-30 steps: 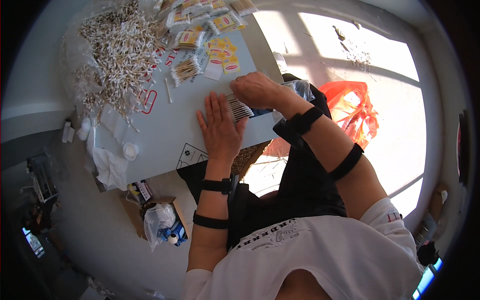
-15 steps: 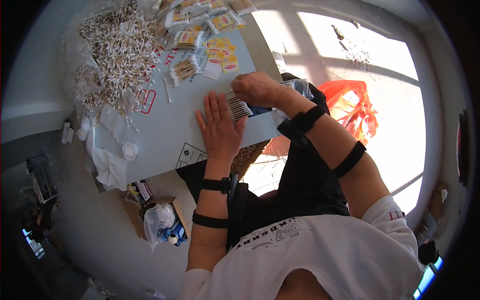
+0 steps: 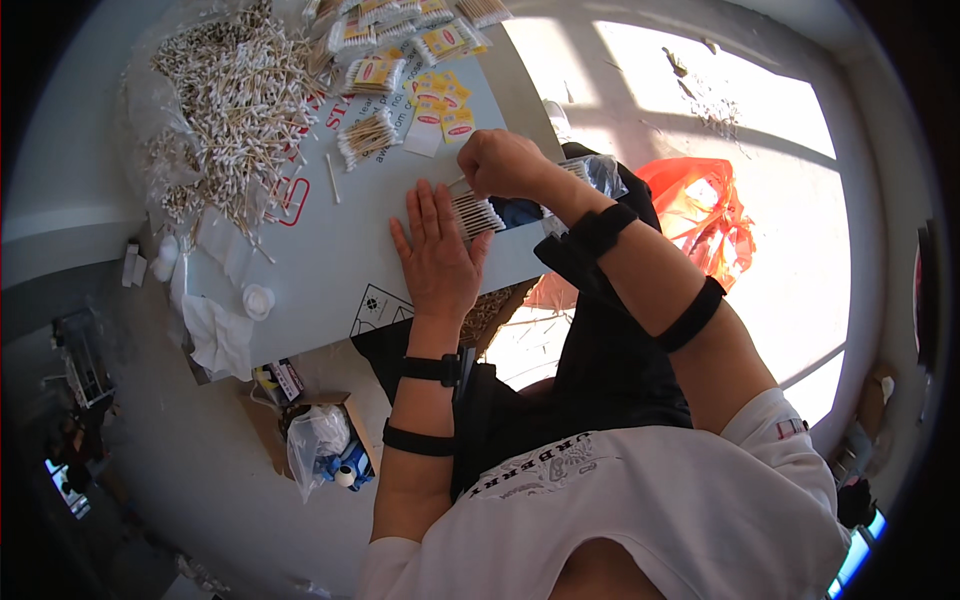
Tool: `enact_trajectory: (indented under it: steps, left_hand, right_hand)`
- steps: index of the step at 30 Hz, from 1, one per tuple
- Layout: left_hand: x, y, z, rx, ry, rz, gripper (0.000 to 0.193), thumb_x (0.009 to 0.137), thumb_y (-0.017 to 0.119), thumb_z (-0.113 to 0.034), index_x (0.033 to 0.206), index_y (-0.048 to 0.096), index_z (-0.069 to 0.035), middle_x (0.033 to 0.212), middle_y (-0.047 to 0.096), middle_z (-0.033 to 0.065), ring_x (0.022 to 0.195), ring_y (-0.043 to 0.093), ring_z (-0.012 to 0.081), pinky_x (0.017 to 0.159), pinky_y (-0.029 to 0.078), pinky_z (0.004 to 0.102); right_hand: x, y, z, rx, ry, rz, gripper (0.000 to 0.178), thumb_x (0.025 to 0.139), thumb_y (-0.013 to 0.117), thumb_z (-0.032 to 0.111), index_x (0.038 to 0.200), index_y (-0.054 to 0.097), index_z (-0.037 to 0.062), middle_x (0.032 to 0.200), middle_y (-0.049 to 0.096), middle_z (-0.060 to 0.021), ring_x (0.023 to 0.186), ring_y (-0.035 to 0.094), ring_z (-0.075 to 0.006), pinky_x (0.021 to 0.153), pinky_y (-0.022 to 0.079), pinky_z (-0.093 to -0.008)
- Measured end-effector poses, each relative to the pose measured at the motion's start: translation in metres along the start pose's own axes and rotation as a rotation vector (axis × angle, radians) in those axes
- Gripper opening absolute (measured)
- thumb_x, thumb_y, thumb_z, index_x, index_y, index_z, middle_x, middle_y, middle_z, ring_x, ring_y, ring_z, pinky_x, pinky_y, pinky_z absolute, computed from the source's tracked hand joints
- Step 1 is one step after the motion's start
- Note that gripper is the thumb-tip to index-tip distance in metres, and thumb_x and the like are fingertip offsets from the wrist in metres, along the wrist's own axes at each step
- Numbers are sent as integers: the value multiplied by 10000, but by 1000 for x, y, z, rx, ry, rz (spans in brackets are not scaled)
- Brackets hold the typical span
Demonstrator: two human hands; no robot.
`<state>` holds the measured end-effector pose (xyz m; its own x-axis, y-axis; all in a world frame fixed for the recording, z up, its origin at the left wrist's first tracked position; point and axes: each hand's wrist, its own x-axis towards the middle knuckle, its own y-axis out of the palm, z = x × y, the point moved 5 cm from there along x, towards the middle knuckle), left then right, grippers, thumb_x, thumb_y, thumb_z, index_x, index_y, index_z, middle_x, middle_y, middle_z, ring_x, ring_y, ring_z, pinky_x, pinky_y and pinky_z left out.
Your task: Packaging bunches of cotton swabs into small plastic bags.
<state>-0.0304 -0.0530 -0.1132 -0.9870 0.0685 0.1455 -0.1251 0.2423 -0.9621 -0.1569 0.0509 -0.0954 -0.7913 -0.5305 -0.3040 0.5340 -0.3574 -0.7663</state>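
A row of cotton swabs (image 3: 477, 214) lies side by side near the table's right edge, between my two hands. My left hand (image 3: 436, 250) rests flat on the tabletop along the left side of that row, its fingers stretched out and thumb by the lower end. Just beyond the row, my right hand (image 3: 507, 165) is closed in a fist; whatever its fingers grip is hidden. Past it lie several small yellow-and-white printed cards (image 3: 440, 98). A loose bundle of swabs (image 3: 368, 136) sits left of the cards, with a single swab (image 3: 333, 180) nearby.
A large heap of loose swabs (image 3: 235, 100) in clear plastic covers the table's far left. Packed swab bundles (image 3: 375, 75) are piled at the back. White tissue (image 3: 220, 335) hangs over the left edge. An open carton (image 3: 360, 430) stands below; a red plastic bag (image 3: 705, 215) lies right.
My right hand has shifted slightly left and away from me, and its forearm has swung a little left. My left hand has stayed in place.
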Motion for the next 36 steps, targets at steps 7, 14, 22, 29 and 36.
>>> enact_trajectory:
  steps: [7,14,22,29,36]
  left_hand:
    - [0,-2,1,5,-3,13,777,939,525,-472,1499,246,-12,1555,260,199,1455,222,340,1152,125,568]
    - [-1,-3,1,-43,24,23,695,964,516,-397,1479,281,6,1533,284,207,1437,240,366,1158,157,532]
    - [13,-11,14,-881,-208,-471,458,1039,389,-193,1451,339,0,1510,311,196,1405,308,336,1139,271,422]
    - [21,-5,4,-1082,-190,-405,450,1039,388,-214,1437,379,-4,1495,362,191,1390,345,324,1139,275,399]
    - [-3,-18,-7,-196,34,-52,659,982,498,-366,1483,282,2,1551,256,204,1447,235,352,1164,183,508]
  right_hand:
    - [-5,3,3,13,-36,-43,80,689,694,141,763,706,117,781,685,-88,793,679,-295,663,542,-422]
    - [-28,10,-6,282,-34,-404,197,729,683,47,926,678,49,912,667,-108,803,661,-261,701,519,-361]
    - [-59,37,6,867,-189,-724,311,1000,448,73,1281,559,1,1356,534,-123,1240,499,-219,1055,366,-292]
    - [-61,42,1,911,-174,-683,322,991,469,75,1292,545,-11,1387,511,-126,1280,481,-233,1062,372,-306]
    - [-82,28,11,-141,-400,-474,483,845,639,149,1300,541,20,1446,453,-119,1334,435,-275,1140,315,-427]
